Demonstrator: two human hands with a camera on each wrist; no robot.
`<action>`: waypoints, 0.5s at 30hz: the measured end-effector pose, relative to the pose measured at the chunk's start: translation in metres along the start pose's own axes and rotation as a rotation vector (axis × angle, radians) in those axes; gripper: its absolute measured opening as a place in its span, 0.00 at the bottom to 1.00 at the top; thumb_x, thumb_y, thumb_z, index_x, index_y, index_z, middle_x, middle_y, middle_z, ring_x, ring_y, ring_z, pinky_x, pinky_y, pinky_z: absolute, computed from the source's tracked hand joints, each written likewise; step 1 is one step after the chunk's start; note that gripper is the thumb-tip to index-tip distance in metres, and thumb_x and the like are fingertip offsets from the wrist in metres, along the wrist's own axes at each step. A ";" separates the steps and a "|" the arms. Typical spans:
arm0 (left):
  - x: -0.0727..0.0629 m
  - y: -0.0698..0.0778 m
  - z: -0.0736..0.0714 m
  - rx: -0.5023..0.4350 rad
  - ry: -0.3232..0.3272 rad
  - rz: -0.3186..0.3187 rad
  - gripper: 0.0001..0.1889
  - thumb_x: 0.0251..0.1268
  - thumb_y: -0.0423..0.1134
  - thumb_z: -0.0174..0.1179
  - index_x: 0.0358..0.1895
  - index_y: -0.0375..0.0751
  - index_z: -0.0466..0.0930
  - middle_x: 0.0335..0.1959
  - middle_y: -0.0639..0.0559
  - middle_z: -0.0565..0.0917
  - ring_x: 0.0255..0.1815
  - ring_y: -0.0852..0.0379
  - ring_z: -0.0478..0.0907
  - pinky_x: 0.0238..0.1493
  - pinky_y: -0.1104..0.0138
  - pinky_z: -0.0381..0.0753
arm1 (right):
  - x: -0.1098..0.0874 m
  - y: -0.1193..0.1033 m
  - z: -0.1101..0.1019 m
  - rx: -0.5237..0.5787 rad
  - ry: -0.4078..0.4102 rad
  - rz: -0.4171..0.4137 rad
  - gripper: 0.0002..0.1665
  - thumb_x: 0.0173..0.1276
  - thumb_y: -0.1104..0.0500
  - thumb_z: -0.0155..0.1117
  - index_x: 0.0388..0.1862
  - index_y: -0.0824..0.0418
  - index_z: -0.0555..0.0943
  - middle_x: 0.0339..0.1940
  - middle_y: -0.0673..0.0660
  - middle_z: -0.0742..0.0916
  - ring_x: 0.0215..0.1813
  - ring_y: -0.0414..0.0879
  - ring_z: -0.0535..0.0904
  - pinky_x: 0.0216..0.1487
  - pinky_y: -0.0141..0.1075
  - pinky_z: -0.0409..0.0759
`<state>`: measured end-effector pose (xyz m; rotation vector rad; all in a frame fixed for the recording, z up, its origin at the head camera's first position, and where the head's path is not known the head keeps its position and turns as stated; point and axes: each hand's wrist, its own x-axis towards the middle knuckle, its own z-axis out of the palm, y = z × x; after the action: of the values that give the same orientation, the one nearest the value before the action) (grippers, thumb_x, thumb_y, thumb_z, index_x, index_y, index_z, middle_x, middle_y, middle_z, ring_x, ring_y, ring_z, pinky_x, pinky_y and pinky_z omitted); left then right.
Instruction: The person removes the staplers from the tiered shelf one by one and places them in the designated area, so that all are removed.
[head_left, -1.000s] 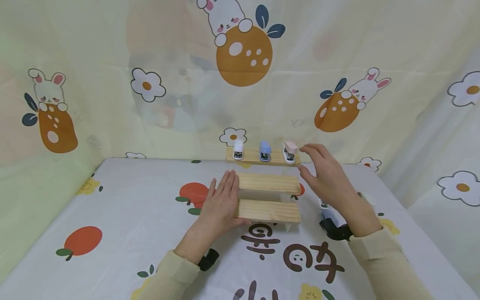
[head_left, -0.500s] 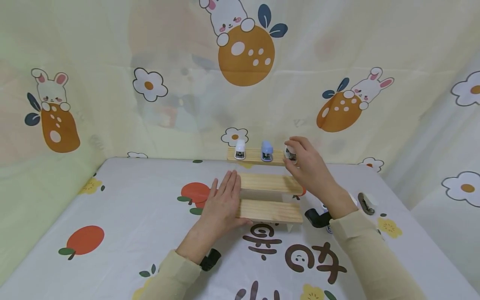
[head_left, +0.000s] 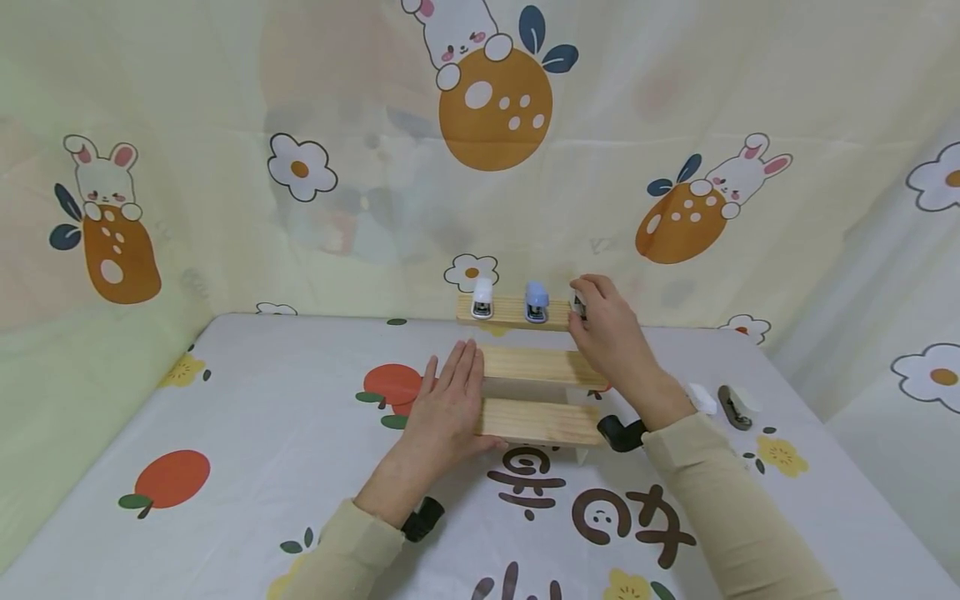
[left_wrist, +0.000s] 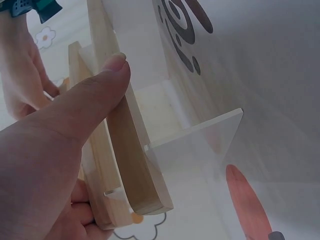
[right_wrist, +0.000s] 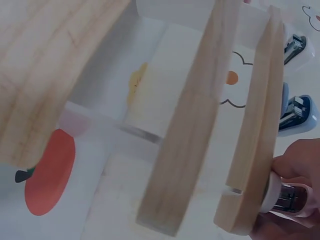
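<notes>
A stepped rack has three wooden boards on translucent side supports: lower board (head_left: 540, 421), middle board (head_left: 536, 365) and top board (head_left: 510, 323). My left hand (head_left: 446, 412) rests straight-fingered along the rack's left ends, and its thumb (left_wrist: 102, 90) presses on the lower board's front. At the right end of the top board, my right hand (head_left: 618, 337) pinches a small pink stapler (right_wrist: 295, 197), mostly covered by the fingers in the head view. The stapler's base is right at the board. A white stapler (head_left: 482, 300) and a blue stapler (head_left: 536, 302) stand farther left on that board.
Right of the rack, a grey-and-white stapler (head_left: 737, 407) lies on the printed tablecloth (head_left: 262, 417). Beside it a white object (head_left: 701, 398) is partly hidden by my right wrist. A patterned curtain (head_left: 360, 233) hangs close behind the top board.
My right hand has moved left from beside the rack and taken hold of the pink stapler, shifting slightly since. My left hand has kept its place on the rack.
</notes>
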<state>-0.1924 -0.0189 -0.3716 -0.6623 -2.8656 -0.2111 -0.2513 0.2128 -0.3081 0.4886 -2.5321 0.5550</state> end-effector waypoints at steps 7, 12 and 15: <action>0.000 -0.001 0.001 0.002 0.012 0.005 0.68 0.40 0.69 0.73 0.78 0.31 0.47 0.81 0.40 0.51 0.83 0.46 0.46 0.80 0.47 0.49 | -0.002 -0.001 0.003 -0.001 0.043 -0.008 0.24 0.67 0.69 0.60 0.61 0.75 0.73 0.62 0.71 0.76 0.53 0.65 0.81 0.49 0.54 0.84; 0.000 -0.001 0.002 0.010 0.025 0.010 0.68 0.39 0.69 0.73 0.78 0.31 0.48 0.81 0.40 0.52 0.83 0.46 0.47 0.80 0.47 0.50 | -0.003 0.000 0.005 0.000 0.065 -0.012 0.23 0.66 0.70 0.60 0.60 0.75 0.74 0.62 0.71 0.77 0.53 0.65 0.81 0.49 0.54 0.84; 0.000 0.000 0.002 0.009 0.035 0.015 0.68 0.39 0.69 0.74 0.78 0.31 0.49 0.81 0.40 0.53 0.82 0.45 0.48 0.80 0.46 0.50 | -0.004 0.001 0.005 0.003 0.084 -0.013 0.23 0.65 0.71 0.60 0.60 0.75 0.75 0.61 0.71 0.77 0.54 0.65 0.80 0.50 0.54 0.84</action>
<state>-0.1930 -0.0187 -0.3734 -0.6715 -2.8255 -0.2052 -0.2507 0.2119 -0.3146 0.4724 -2.4476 0.5624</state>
